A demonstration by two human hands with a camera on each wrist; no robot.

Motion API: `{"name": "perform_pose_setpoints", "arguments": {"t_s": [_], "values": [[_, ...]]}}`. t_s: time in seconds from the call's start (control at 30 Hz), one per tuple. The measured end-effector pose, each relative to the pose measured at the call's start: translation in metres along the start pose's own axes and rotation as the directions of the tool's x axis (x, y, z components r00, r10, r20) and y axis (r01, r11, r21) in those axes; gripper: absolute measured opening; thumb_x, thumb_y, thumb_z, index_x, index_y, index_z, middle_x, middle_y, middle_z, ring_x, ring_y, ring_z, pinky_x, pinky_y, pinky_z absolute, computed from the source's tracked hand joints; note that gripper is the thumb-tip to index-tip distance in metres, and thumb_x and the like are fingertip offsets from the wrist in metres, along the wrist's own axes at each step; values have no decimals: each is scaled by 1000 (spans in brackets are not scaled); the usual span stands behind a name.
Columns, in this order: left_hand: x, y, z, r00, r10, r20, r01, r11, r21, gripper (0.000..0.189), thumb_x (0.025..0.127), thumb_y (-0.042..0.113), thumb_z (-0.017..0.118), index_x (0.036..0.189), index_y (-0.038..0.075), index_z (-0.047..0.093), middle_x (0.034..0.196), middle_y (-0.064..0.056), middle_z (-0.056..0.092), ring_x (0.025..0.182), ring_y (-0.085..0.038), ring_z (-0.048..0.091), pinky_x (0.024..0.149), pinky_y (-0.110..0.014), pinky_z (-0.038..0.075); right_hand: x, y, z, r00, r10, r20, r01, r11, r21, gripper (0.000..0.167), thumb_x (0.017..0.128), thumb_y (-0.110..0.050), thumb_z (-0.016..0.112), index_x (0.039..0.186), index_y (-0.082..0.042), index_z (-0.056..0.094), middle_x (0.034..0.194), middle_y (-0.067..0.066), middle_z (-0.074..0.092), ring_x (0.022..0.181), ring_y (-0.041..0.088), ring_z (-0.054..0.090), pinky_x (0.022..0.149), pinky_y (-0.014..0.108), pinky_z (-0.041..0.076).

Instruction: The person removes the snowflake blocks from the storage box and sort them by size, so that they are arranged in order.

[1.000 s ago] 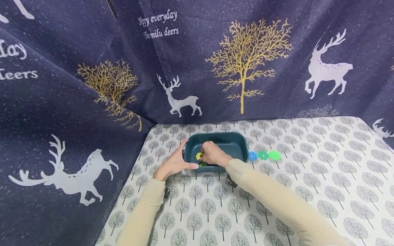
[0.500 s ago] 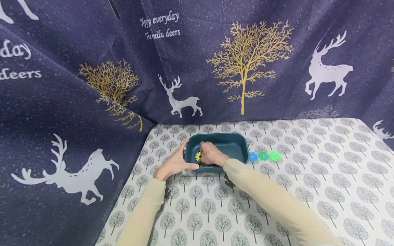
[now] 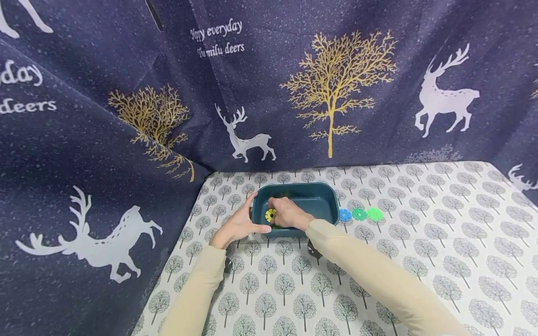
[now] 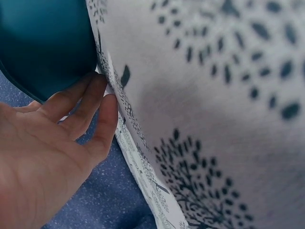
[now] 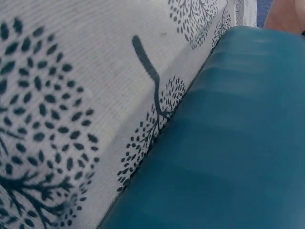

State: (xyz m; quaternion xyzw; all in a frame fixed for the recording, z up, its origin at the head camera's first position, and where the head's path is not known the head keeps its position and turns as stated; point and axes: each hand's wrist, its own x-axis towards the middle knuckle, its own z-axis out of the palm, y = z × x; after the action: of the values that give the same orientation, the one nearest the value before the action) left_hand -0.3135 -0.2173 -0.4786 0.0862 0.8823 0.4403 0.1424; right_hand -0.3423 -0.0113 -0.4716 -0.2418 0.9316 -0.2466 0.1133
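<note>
Fingers (image 4: 106,128) of the left hand (image 3: 238,223) grip the tub (image 3: 317,206) at its left end, thumb along the near side, the others against the outer wall. The right hand (image 3: 290,213) is down inside the tub with its fingers bent — their tips are hidden, so I can't tell whether they grasp the yellow disc (image 3: 267,217) right beside them. The tub sits upright at the middle of the frame, the disc in its left part.

Under it, the table (image 3: 269,298) wears a white cloth printed with rows of grey trees, spreading across the lower middle and right. A dark blue curtain (image 3: 273,93) hangs behind and down the left side. On it I count three whole white deer (image 3: 252,142) and two large gold trees (image 3: 332,88), plus lettering (image 3: 218,38) at upper left.

Counting the rest: one tub, two cream sleeves (image 3: 195,280), four discs I can make out. One is the yellow; three lie in a row off the tub's right end — a blue disc (image 3: 345,215), a teal disc (image 3: 359,214), a bright green disc (image 3: 375,214).
</note>
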Motion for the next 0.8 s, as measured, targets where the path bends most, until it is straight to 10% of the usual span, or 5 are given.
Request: {"name": "perform_pose_setpoints", "arguments": {"t_s": [0.4, 0.6, 0.8], "values": [[-3, 5, -2, 1000, -2, -2, 2, 1000, 22, 131, 81, 36, 98, 177, 28, 10, 176, -27, 34, 157, -50, 44, 129, -68, 37, -1, 2, -1, 999, -40, 1, 40, 999, 21, 49, 95, -12, 85, 141, -3, 71, 142, 19, 73, 116, 32, 76, 106, 47, 64], [-4, 6, -1, 1000, -13, 7, 13, 1000, 12, 132, 80, 36, 99, 178, 28, 9, 175, -27, 37, 155, -50, 47, 129, -68, 38, -1, 4, 1, 997, -74, -25, 75, 997, 12, 27, 91, -13, 89, 115, -1, 82, 99, 11, 81, 74, 19, 69, 71, 32, 59], [-4, 4, -1, 1000, -18, 9, 17, 1000, 10, 133, 80, 39, 99, 178, 29, 9, 176, -25, 36, 154, -49, 48, 127, -68, 41, 7, 13, 8, 994, -97, -42, 97, 995, 3, 24, 90, -22, 91, 102, -2, 83, 83, 5, 78, 63, 12, 63, 67, 30, 59]]}}
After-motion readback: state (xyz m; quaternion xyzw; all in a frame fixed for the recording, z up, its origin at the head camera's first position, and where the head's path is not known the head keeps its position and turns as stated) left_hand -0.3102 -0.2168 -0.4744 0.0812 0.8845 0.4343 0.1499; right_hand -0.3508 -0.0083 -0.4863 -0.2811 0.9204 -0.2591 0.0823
